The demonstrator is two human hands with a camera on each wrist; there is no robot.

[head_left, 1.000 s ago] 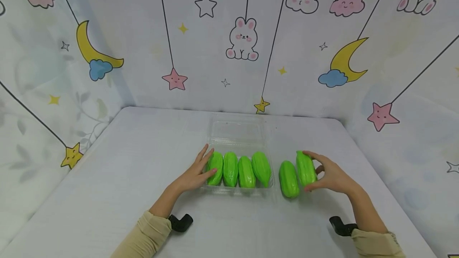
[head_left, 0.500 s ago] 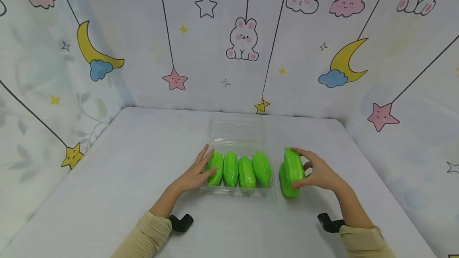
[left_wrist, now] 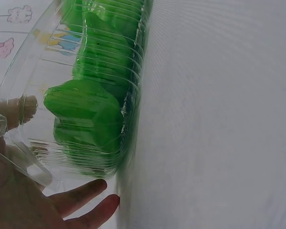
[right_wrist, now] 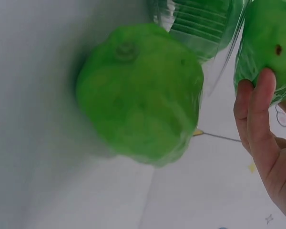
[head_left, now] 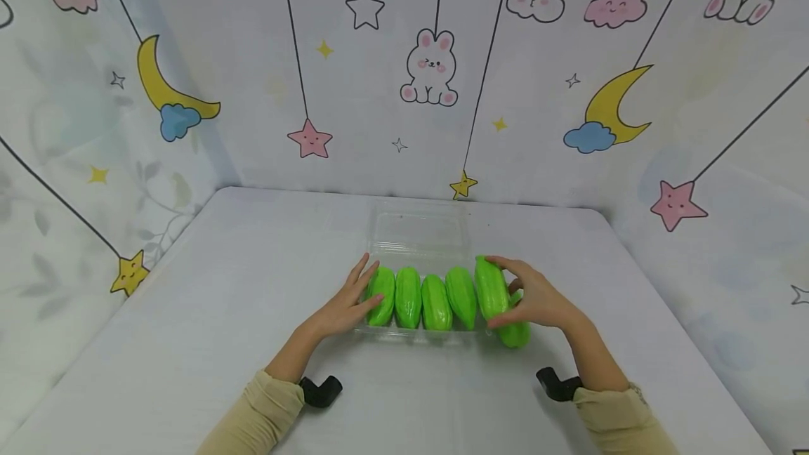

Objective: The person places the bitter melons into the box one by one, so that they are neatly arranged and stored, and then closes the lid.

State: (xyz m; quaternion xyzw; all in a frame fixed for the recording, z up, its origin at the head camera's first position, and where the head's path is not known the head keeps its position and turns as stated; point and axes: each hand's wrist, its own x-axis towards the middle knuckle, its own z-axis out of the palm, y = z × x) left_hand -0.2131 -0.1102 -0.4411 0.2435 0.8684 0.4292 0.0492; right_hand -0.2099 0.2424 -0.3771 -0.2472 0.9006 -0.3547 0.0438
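Observation:
A clear plastic tray (head_left: 418,234) with its lid folded back lies mid-table and holds several bright green gourds (head_left: 435,302) in a row. My left hand (head_left: 362,295) lies with straight fingers against the tray's left end, touching the leftmost gourd (head_left: 381,295). The left wrist view shows those fingers (left_wrist: 83,196) under the ribbed tray wall (left_wrist: 136,71). My right hand (head_left: 505,293) grips another green gourd (head_left: 487,286) over the tray's right end. In the right wrist view this held gourd (right_wrist: 271,43) sits above my finger (right_wrist: 257,114). One more gourd (head_left: 517,334) (right_wrist: 140,90) lies on the table beside the tray.
The white table (head_left: 221,286) is boxed in by printed backdrop walls (head_left: 354,90) at the back and on both sides. Black wrist mounts (head_left: 319,390) (head_left: 556,383) sit near my sleeves.
My right hand has carried its gourd leftward, past the loose gourd on the table, to the tray's right end. The left hand has stayed at the tray's left end.

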